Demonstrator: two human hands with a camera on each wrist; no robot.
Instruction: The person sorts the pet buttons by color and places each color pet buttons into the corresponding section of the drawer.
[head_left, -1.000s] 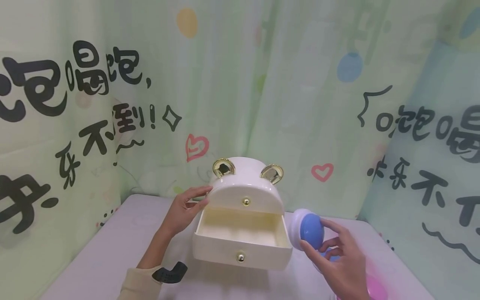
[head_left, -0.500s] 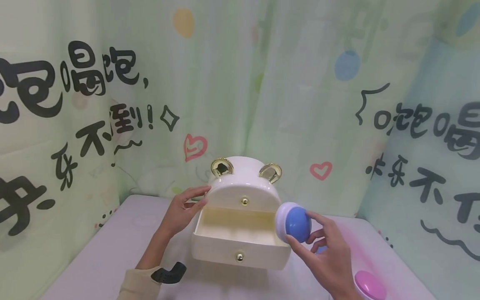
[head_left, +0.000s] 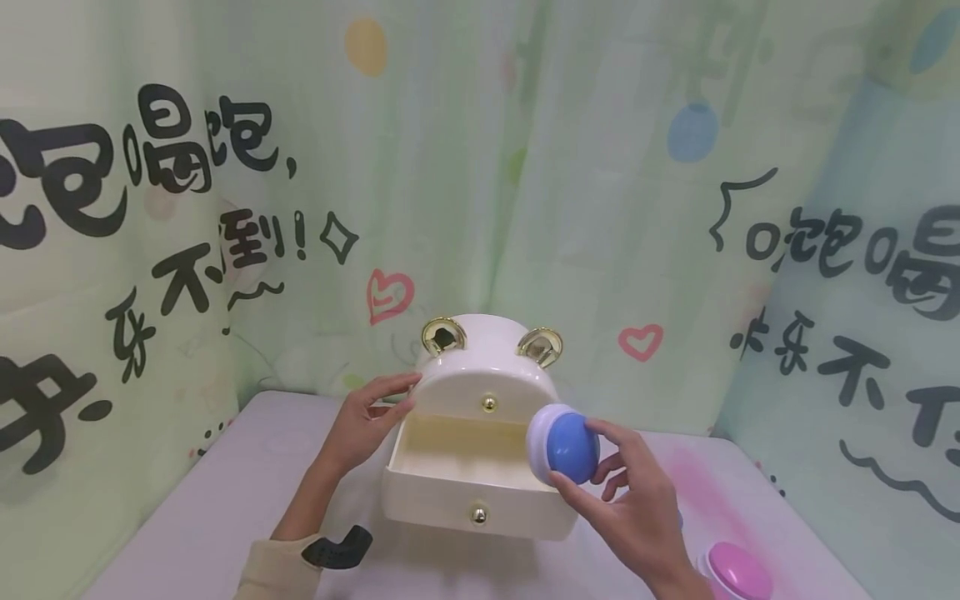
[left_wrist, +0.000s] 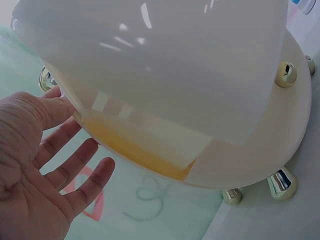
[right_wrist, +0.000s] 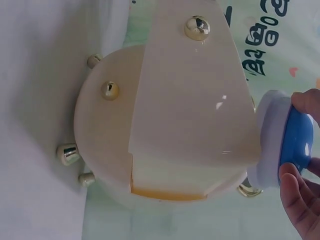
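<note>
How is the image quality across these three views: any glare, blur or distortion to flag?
Head view: soft, even light, wide-angle bending at the edges, the backdrop slightly hazy; the blue-and-white case in the right hand is sharp. Left wrist view: bright glare streaks on the cream drawer box, washed out at close range; the left hand is soft. Right wrist view: small highlights on the gold knobs, mild blur.

Open drawer [head_left: 480, 479] under the box [head_left: 489, 367], dome [head_left: 564, 444] at its right

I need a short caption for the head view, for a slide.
Right hand holds a blue ball over the open drawer; left hand touches the box.
</note>
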